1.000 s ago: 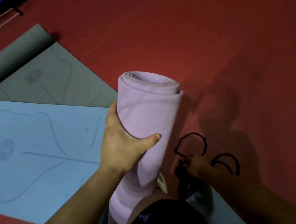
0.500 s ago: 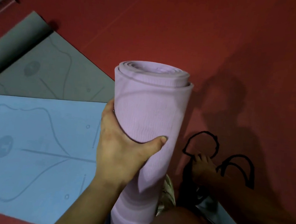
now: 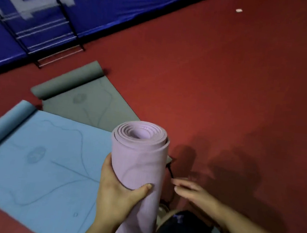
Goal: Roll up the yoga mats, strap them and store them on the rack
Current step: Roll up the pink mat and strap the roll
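Note:
A rolled purple yoga mat (image 3: 140,164) stands upright in front of me, its spiral end facing up. My left hand (image 3: 116,194) is wrapped around its middle from the left, thumb across the front. My right hand (image 3: 192,192) is just right of the roll, fingers pointing at it and pinching a thin black strap (image 3: 169,170). A short piece of the strap shows between the fingertips and the mat; the rest is hidden. A blue mat (image 3: 40,161) and a grey mat (image 3: 86,99) lie on the floor to the left, each mostly flat with its far end curled.
A black wire rack (image 3: 43,34) stands at the upper left against a blue padded banner (image 3: 103,6). Red floor (image 3: 227,86) stretches to the right and back, with a small white scrap (image 3: 238,10) far off. My dark-clothed knee (image 3: 180,231) is below the roll.
My right hand has lifted off the floor with the strap and come up beside the roll. The view has tilted up, bringing the rack and banner into sight.

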{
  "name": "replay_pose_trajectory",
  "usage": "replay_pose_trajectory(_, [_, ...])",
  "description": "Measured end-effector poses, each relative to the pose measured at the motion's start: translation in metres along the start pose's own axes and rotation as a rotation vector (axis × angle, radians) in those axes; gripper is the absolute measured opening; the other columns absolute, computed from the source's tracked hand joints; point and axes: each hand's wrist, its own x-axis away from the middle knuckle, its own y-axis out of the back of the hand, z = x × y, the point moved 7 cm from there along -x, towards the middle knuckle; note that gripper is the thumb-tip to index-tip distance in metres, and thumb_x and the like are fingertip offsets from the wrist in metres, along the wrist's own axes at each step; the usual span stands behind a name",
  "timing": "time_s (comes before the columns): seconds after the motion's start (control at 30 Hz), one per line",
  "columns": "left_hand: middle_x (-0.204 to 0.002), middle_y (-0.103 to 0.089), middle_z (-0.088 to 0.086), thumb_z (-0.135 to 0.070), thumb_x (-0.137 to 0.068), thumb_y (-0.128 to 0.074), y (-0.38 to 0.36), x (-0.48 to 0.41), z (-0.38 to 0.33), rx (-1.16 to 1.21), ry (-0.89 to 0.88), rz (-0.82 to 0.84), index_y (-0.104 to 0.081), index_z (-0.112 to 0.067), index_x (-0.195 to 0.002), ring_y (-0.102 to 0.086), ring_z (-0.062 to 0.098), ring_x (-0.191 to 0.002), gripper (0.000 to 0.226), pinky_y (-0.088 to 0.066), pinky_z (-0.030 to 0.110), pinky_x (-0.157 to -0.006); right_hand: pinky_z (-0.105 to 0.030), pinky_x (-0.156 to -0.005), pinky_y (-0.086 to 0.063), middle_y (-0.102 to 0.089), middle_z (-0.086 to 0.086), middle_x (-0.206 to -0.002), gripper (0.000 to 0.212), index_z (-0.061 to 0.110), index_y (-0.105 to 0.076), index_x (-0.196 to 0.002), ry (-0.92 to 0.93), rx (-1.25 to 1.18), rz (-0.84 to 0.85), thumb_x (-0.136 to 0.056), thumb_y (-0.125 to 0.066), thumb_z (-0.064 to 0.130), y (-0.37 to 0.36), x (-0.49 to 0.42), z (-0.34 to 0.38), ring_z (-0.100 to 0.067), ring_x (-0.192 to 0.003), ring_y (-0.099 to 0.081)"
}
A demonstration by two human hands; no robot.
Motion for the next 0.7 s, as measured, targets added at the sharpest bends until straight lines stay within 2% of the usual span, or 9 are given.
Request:
replay_pose_trajectory(0.07, [-0.13, -0.046, -0.018, -0.054, -0.04, -0.089, 0.012, 0.011, -0.003, -0.005, -0.026, -0.038, -0.028, -0.049, -0.131, -0.05, 0.006, -0.118, 0.11, -0.046, 0.035, -0.099, -0.01, -0.103, -0.035, -0.059, 0.003, -0.132, 0.027, 0.018, -0.066, -0.121, 0.094, -0.056, 0.046, -0.095, -0.062, 0.013, -0.01, 0.033, 0.047, -0.007, -0.127, -0.051])
replay_pose_trajectory(0.13, [-0.131, -0.046, -0.016, -0.053, -0.042, -0.09, 0.025, 0.023, -0.007, -0.01, -0.032, -0.062, -0.027, -0.049, -0.13, -0.049, 0.008, -0.118, 0.109, -0.047, 0.037, -0.099, -0.021, -0.112, -0.033, -0.061, 0.008, -0.132, 0.037, 0.02, -0.068, -0.122, 0.171, -0.139, 0.087, -0.086, -0.066, 0.025, -0.02, 0.071, 0.091, -0.002, -0.127, -0.051])
replay_pose_trajectory(0.2, [-0.133, -0.044, -0.015, -0.053, -0.043, -0.089, 0.038, 0.038, -0.008, 0.003, -0.02, -0.072, -0.027, -0.045, -0.134, -0.049, 0.01, -0.12, 0.111, -0.047, 0.04, -0.099, -0.027, -0.115, -0.032, -0.063, 0.009, -0.132, 0.039, 0.018, -0.068, -0.122, 0.254, -0.187, 0.099, -0.084, -0.065, 0.025, -0.029, 0.11, 0.128, 0.003, -0.124, -0.052])
replay_pose_trajectory(0.3, [-0.136, -0.044, -0.015, -0.052, -0.044, -0.089, 0.059, 0.066, -0.007, 0.037, -0.014, -0.086, -0.026, -0.041, -0.137, -0.05, 0.013, -0.121, 0.113, -0.049, 0.039, -0.098, -0.031, -0.117, -0.031, -0.061, 0.008, -0.134, 0.038, 0.02, -0.07, -0.118, 0.387, -0.166, 0.115, -0.082, -0.062, 0.024, -0.052, 0.165, 0.169, 0.0, -0.126, -0.052])
replay_pose_trajectory(0.4, [-0.136, -0.047, -0.015, -0.05, -0.043, -0.09, 0.078, 0.098, -0.003, 0.094, -0.012, -0.121, -0.028, -0.043, -0.136, -0.053, 0.011, -0.12, 0.112, -0.05, 0.038, -0.095, -0.028, -0.113, -0.032, -0.059, 0.011, -0.136, 0.038, 0.024, -0.07, -0.118, 0.466, -0.11, 0.2, -0.082, -0.059, 0.027, -0.091, 0.213, 0.192, -0.002, -0.13, -0.049])
replay_pose_trajectory(0.5, [-0.137, -0.047, -0.017, -0.049, -0.042, -0.094, 0.096, 0.128, 0.002, 0.179, -0.024, -0.139, -0.028, -0.045, -0.135, -0.051, 0.005, -0.123, 0.114, -0.05, 0.036, -0.097, -0.023, -0.112, -0.033, -0.055, 0.013, -0.14, 0.047, 0.026, -0.062, -0.129, 0.515, 0.09, 0.278, -0.083, -0.057, 0.032, -0.139, 0.242, 0.213, 0.003, -0.129, -0.047])
replay_pose_trajectory(0.57, [-0.135, -0.044, -0.027, -0.047, -0.043, -0.094, 0.106, 0.148, 0.008, 0.216, -0.029, -0.155, -0.027, -0.052, -0.131, -0.049, -0.004, -0.123, 0.11, -0.048, 0.025, -0.096, -0.026, -0.113, -0.034, -0.05, 0.005, -0.146, 0.053, 0.016, -0.054, -0.139, 0.521, 0.31, 0.279, -0.089, -0.059, 0.033, -0.166, 0.249, 0.219, -0.003, -0.132, -0.046])
replay_pose_trajectory(0.63, [-0.129, -0.041, -0.042, -0.044, -0.044, -0.093, 0.119, 0.167, 0.013, 0.263, -0.023, -0.182, -0.024, -0.061, -0.125, -0.047, -0.013, -0.121, 0.108, -0.045, 0.013, -0.091, -0.033, -0.109, -0.037, -0.053, -0.009, -0.143, 0.041, 0.005, -0.055, -0.134, 0.529, 0.553, 0.268, -0.096, -0.056, 0.021, -0.187, 0.249, 0.22, -0.017, -0.13, -0.049])
replay_pose_trajectory(0.7, [-0.125, -0.038, -0.05, -0.043, -0.044, -0.093, 0.13, 0.181, 0.019, 0.297, -0.012, -0.205, -0.024, -0.062, -0.124, -0.047, -0.015, -0.12, 0.108, -0.044, 0.011, -0.089, -0.031, -0.101, -0.043, -0.066, 0.001, -0.125, 0.03, 0.013, -0.064, -0.123, 0.625, 0.68, 0.254, -0.094, -0.058, 0.016, -0.2, 0.253, 0.225, -0.013, -0.116, -0.059])
